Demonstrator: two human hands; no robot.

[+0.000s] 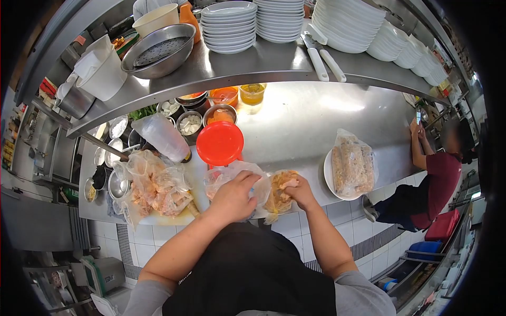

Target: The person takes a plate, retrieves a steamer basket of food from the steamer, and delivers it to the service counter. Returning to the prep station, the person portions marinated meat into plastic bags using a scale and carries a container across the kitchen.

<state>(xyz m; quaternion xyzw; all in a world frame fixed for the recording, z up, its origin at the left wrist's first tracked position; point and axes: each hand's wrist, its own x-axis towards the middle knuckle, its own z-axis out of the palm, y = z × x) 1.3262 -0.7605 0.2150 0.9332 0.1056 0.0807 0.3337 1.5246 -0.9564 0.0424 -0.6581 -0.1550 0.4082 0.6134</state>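
My left hand point(234, 196) rests on a clear plastic bag point(226, 176) at the counter's front edge, its fingers bent over the plastic; what they grip, if anything, is hidden. To its right, my right hand point(299, 190) has its fingers closed on a piece of raw meat point(289, 183) at a smaller bag point(278, 203) with brownish contents. Left of my hands lies a large open plastic bag of raw meat pieces point(155, 187) on a board. A red round lid or plate point(220, 143) is just beyond my left hand.
A white plate point(329, 171) with a wrapped bag of food point(353, 164) is at the right. Ingredient bowls point(190, 124) stand at the left. Stacked plates point(228, 26) and white-handled knives point(318, 64) lie on the overhead shelf point(279, 66). A person point(441, 174) stands at the right.
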